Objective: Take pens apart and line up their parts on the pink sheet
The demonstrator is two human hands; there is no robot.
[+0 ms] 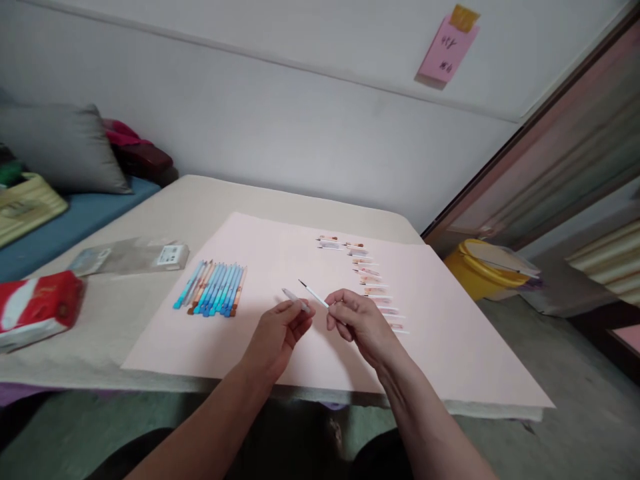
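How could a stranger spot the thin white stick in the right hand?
Find the large pale pink sheet on the beige-covered table, then the bare right hand above it. That hand pinches the thin white dark-tipped stick; unlike the similar white sticks lying nearby, it is lifted off the sheet.

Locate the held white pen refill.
In the head view, the white pen refill is near the centre, pinched in the right hand above the pink sheet, right of the pen barrel in the left hand.
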